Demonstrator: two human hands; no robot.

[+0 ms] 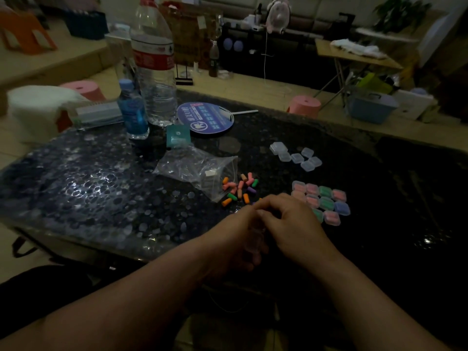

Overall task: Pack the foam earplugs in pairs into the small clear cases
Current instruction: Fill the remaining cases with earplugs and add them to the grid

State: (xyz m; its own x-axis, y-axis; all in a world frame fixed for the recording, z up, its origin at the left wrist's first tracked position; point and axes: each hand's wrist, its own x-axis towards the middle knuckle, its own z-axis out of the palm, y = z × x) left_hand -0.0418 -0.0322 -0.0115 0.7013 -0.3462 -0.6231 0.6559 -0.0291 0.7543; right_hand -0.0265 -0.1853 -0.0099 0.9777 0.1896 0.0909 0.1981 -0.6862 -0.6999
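The large water bottle [154, 62] at upper left wears a red label, and the round fan [211, 117] beside it carries blue print; in this dim light neither can be read. A small blue bottle [133, 110] and a teal packet [178, 136] stand close by.

Low in the centre, the 2 hands meet. The left hand [235, 239] curls round a small clear case [254, 240]. The right hand [291, 224] bends its fingertips to the case's top; whether they pinch anything I cannot tell.

Just above the hands lie the loose earplugs [239, 188], beside a plastic bag [200, 168]. The filled cases [321, 201] are at right and the empty cases [296, 157] higher up.

The table [101, 186] is dark and speckled. Beyond it are tan floor and a pink stool [304, 105].
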